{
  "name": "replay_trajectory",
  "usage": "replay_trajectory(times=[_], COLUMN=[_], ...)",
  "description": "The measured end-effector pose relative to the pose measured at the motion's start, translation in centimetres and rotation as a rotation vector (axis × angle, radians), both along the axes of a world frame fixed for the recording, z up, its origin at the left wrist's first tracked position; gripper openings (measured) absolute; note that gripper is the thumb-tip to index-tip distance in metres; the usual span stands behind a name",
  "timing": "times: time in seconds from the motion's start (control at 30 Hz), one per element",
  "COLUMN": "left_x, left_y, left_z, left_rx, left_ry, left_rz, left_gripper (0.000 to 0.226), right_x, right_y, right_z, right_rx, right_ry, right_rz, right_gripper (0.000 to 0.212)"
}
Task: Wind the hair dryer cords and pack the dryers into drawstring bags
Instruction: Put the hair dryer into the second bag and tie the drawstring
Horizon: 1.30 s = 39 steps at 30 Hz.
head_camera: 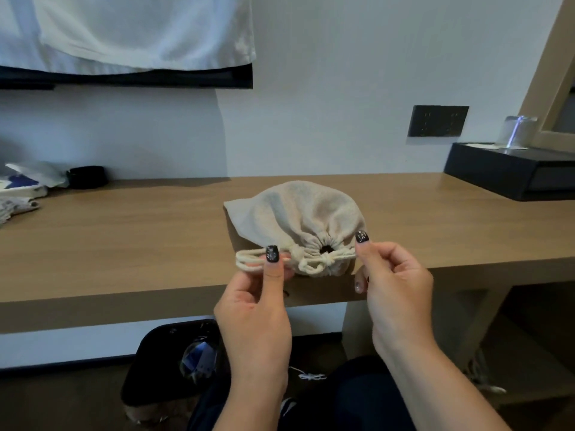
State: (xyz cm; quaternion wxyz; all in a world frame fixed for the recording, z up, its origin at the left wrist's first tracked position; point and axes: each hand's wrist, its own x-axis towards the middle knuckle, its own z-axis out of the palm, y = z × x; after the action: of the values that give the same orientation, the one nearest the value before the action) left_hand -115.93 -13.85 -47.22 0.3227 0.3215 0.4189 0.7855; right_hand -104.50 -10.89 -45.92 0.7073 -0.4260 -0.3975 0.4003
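Note:
A beige drawstring bag (298,213) lies bulging on the wooden desk (140,231) near its front edge, its mouth cinched almost closed and facing me. A dark thing shows through the small opening; the bag's contents are hidden. The cream drawstring (323,261) is knotted below the mouth. My left hand (258,309) pinches the looped cord ends to the left of the bag. My right hand (395,284) pinches the cord to the right of the mouth.
A black box (510,172) with a clear glass (516,132) on it stands at the desk's right, below a wall socket panel (437,120). Cloths and a black round object (87,176) lie far left. A dark bin (174,359) stands under the desk.

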Motion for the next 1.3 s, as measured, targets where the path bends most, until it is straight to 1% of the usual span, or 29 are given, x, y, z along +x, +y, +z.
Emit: replay_trajectory(times=[0.07, 0.13, 0.23, 0.3, 0.4, 0.5, 0.53, 0.6, 0.63, 0.7, 0.73, 0.8, 0.83, 0.9, 0.93, 1.0, 1.03, 1.07, 1.1, 1.17, 1.23, 1.3], left_x=[-0.1, -0.2, 0.1, 0.1, -0.5, -1.0, -1.3, -1.9, -2.3, -3.5, -4.1, -4.9, -5.1, -4.9, -4.7, -3.9, -3.6, -3.3, -3.0, -2.7, -2.5, -2.5], left_y=[0.1, 0.1, 0.0, 0.2, 0.5, 1.1, 1.2, 1.3, 1.1, 1.1, 1.4, 2.4, 2.9, 4.7, 5.6, 7.2, 8.2, 9.3, 10.4, 11.5, 11.4, 11.5], left_z=[0.5, 0.8, 0.9, 1.0, 1.4, 1.6, 1.5, 1.2, 1.3, 1.8, 2.0, 2.6, 3.0, 3.4, 3.4, 3.6, 3.3, 2.8, 2.4, 2.0, 2.4, 2.3], left_rx=[0.013, 0.028, 0.01, -0.008, -0.028, -0.033, -0.04, -0.073, -0.093, -0.114, -0.121, -0.128, -0.148, -0.199, -0.238, -0.299, -0.311, -0.315, -0.325, -0.353, -0.339, -0.312], left_ry=[-0.016, -0.041, -0.009, -0.009, 0.01, 0.045, 0.052, 0.085, 0.11, 0.13, 0.124, 0.103, 0.122, 0.176, 0.174, 0.141, 0.118, 0.085, 0.053, 0.03, 0.046, 0.037], left_rz=[-0.078, -0.166, -0.214, -0.217, -0.209, -0.188, -0.172, -0.147, -0.141, -0.132, -0.116, -0.086, -0.068, -0.08, -0.122, -0.201, -0.232, -0.256, -0.279, -0.302, -0.304, -0.291], left_gripper=[0.029, 0.038, 0.045, 0.042, 0.039, 0.039, 0.039, 0.036, 0.03, 0.01, 0.017, 0.038, 0.043, 0.045, 0.05, 0.072, 0.078, 0.081, 0.083, 0.086, 0.077, 0.066], right_x=[0.3, 0.5, 0.0, -0.3, 0.0, -0.2, -0.5, -0.7, -0.6, -0.1, 0.1, 0.1, 0.1, -0.1, -0.3, -0.7, -0.8, -1.1, -1.4, -2.0, -1.8, -1.4], right_y=[-0.2, -0.3, -0.5, -0.3, -0.2, -0.3, -0.4, -0.7, -0.8, -0.4, -0.1, 1.1, 1.9, 4.1, 5.0, 6.4, 7.3, 8.0, 8.6, 9.3, 9.7, 9.6], right_z=[0.3, 0.5, 0.4, 0.4, 0.6, 0.6, 0.5, 0.2, 0.4, 1.2, 1.7, 2.8, 3.1, 3.6, 3.9, 4.6, 4.6, 4.4, 4.2, 4.0, 3.5, 3.2], right_rx=[-0.023, -0.034, -0.045, -0.042, -0.037, -0.018, -0.013, 0.028, 0.047, 0.044, 0.026, -0.017, -0.058, -0.192, -0.267, -0.36, -0.391, -0.408, -0.404, -0.379, -0.35, -0.29], right_ry=[0.021, 0.081, 0.171, 0.241, 0.24, 0.174, 0.115, -0.087, -0.177, -0.24, -0.232, -0.247, -0.267, -0.294, -0.304, -0.264, -0.21, -0.172, -0.15, -0.148, -0.151, -0.135], right_rz=[0.163, 0.323, 0.457, 0.498, 0.431, 0.327, 0.289, 0.19, 0.159, 0.12, 0.089, 0.017, 0.004, 0.053, 0.092, 0.201, 0.229, 0.255, 0.281, 0.317, 0.342, 0.379], right_gripper=[0.028, 0.029, 0.029, 0.026, 0.027, 0.029, 0.03, 0.033, 0.033, 0.033, 0.028, 0.005, 0.015, 0.048, 0.065, 0.103, 0.115, 0.118, 0.111, 0.082, 0.063, 0.051])
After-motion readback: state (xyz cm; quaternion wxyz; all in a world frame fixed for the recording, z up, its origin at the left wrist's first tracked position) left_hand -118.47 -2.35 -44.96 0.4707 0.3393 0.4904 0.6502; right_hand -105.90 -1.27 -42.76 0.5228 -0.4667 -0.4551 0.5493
